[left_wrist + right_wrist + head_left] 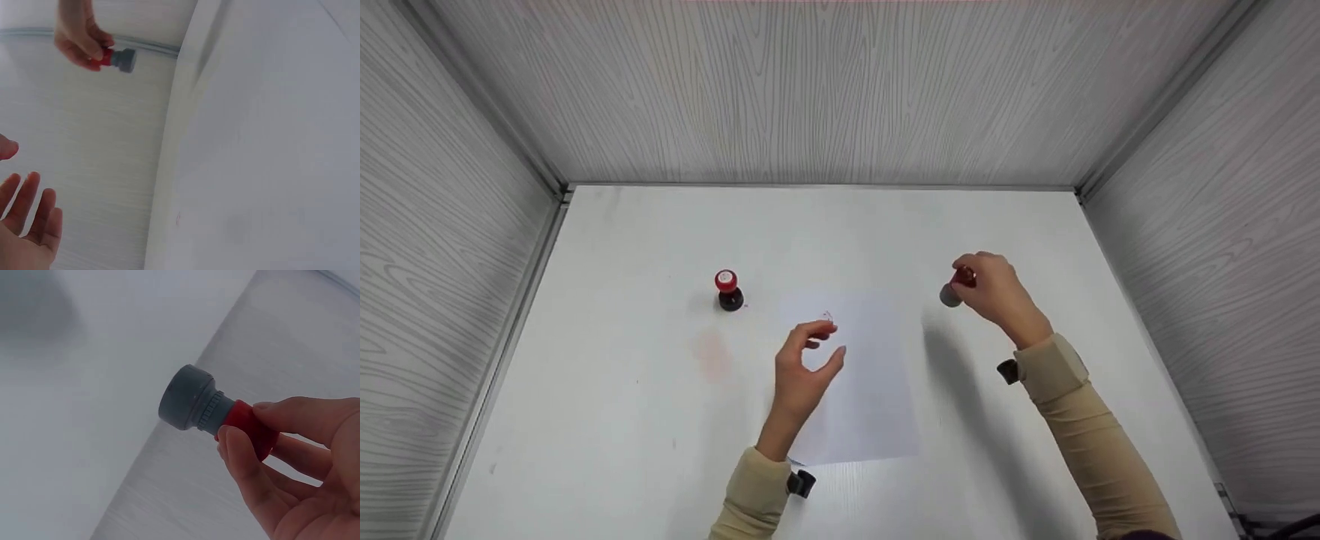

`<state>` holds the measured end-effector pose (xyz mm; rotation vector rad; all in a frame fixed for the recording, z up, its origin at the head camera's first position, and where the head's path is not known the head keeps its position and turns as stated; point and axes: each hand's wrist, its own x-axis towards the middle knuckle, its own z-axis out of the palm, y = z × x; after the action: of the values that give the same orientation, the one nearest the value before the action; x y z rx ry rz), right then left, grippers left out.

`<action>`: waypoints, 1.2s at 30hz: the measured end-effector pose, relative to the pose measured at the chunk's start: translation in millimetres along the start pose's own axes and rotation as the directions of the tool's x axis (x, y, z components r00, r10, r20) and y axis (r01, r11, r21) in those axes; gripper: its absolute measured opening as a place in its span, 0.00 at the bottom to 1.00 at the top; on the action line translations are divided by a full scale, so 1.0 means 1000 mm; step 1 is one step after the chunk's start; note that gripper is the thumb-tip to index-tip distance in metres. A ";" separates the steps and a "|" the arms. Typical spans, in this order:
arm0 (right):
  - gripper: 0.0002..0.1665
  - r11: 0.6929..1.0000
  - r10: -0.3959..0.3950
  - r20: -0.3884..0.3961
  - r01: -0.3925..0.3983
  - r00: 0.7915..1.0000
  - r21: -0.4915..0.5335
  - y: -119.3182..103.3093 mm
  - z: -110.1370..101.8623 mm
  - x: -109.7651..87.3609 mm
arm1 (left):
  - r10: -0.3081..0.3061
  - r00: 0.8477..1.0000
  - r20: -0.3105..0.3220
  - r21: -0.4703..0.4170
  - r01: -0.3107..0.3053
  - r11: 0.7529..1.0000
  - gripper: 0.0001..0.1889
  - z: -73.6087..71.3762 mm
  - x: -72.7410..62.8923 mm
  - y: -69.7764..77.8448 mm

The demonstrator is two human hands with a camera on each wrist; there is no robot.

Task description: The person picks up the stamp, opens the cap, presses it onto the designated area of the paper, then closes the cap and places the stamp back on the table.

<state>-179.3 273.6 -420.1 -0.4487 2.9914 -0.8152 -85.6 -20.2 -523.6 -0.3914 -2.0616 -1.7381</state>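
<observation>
My right hand (pixel 994 291) pinches a stamp (pixel 247 424) by its red handle, its grey round base pointing out from the fingers. In the head view this stamp is raised over the right side of the table. My left hand (pixel 801 375) hovers above the sheet of white paper (pixel 870 405), thumb and fingers apart, with nothing between them. Small reddish marks (pixel 827 315) show on the paper near the left fingertips. A second stamp (pixel 728 291), with a red handle and a dark base, stands upright left of the paper.
The white table (pixel 607 360) is bordered by grey wood-grain panels (pixel 825 90) at the back and both sides. A faint pink smudge (pixel 712 356) lies on the table left of the paper. A black strap piece (pixel 801 483) sits at the left wrist.
</observation>
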 end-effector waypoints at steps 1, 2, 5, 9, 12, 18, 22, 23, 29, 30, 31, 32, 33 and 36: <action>0.14 1.000 -0.024 0.004 0.024 1.000 0.006 -0.008 -0.001 -0.003 | -0.022 0.999 0.027 -0.002 0.023 1.000 0.21 0.005 -0.002 0.000; 0.14 0.999 -0.052 0.005 0.052 0.999 0.012 -0.016 -0.001 -0.006 | -0.041 0.998 0.053 -0.007 0.042 0.999 0.21 0.009 -0.003 0.000; 0.11 0.990 -0.138 -0.005 0.139 0.990 0.033 -0.037 0.002 -0.014 | -0.082 0.990 0.116 -0.011 0.084 0.996 0.22 0.022 -0.007 0.002; 0.11 0.973 -0.226 -0.010 0.226 0.974 0.052 -0.061 0.011 -0.025 | -0.111 0.980 0.165 -0.013 0.115 0.993 0.28 0.035 -0.011 0.004; 0.11 0.957 -0.284 0.008 0.283 0.959 0.066 -0.076 0.020 -0.032 | -0.134 0.977 0.166 -0.030 0.141 0.990 0.34 0.040 -0.014 0.005; 0.11 0.930 -0.353 0.038 0.346 0.935 0.126 -0.094 0.035 -0.043 | -0.115 0.984 0.136 -0.147 0.135 0.980 0.34 0.043 -0.021 0.000; 0.10 0.925 -0.360 0.050 0.349 0.932 0.150 -0.099 0.042 -0.048 | -0.049 0.991 0.125 -0.197 0.073 0.978 0.28 0.042 -0.025 -0.004; 0.10 0.924 -0.361 0.052 0.349 0.931 0.156 -0.099 0.044 -0.049 | -0.036 0.992 0.121 -0.198 0.060 0.978 0.27 0.042 -0.026 -0.004; 0.11 0.924 -0.335 0.057 0.316 0.940 0.217 -0.097 0.052 -0.051 | -0.049 0.992 0.121 -0.246 0.077 0.966 0.23 0.029 -0.023 0.019; 0.11 0.922 -0.326 0.057 0.304 0.944 0.240 -0.096 0.052 -0.051 | -0.059 0.991 0.123 -0.271 0.090 0.958 0.22 0.026 -0.023 0.023; 0.11 0.918 -0.317 0.058 0.291 0.947 0.271 -0.095 0.052 -0.051 | -0.068 0.990 0.125 -0.298 0.102 0.949 0.23 0.024 -0.022 0.023; 0.12 0.912 -0.305 0.056 0.275 0.951 0.305 -0.093 0.052 -0.052 | -0.075 0.989 0.126 -0.327 0.113 0.938 0.23 0.022 -0.022 0.022; 0.12 0.903 -0.292 0.055 0.256 0.955 0.345 -0.092 0.052 -0.052 | -0.079 0.989 0.123 -0.356 0.118 0.927 0.23 0.020 -0.022 0.021; 0.13 0.860 -0.238 0.045 0.189 0.970 0.475 -0.086 0.054 -0.054 | -0.065 0.991 0.114 -0.419 0.108 0.902 0.23 0.012 -0.019 0.021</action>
<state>-99.5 190.9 -427.9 -0.7760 2.5468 -1.4346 -60.6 -3.2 -516.1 -0.5284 -1.7709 -2.2699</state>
